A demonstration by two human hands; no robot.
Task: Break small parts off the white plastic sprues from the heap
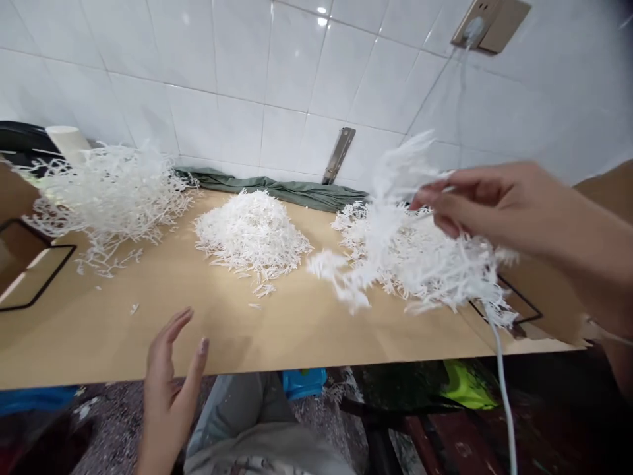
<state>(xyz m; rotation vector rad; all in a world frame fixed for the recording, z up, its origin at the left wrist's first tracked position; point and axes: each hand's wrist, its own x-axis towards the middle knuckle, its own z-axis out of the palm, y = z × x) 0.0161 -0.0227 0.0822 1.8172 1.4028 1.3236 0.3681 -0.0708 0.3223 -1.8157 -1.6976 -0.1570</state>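
Right hand [487, 208] is pinching a white branched plastic sprig [383, 231] in its narrowly closed fingertips [425, 198]; the blurred sprig is running down-left from the grip, above the rightmost shredded-white heap [425, 277]. Left hand [168, 402] is hovering open, fingers [171, 336] spread wide, at the tan board's [277, 323] near edge, well apart from the sprig.

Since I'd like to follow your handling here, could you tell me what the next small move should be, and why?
I would probably bring the left hand up to help tease apart the white clump that the right hand is pinching, since the left hand holds nothing and the clump looks tangled, with strands trailing over the pile below.
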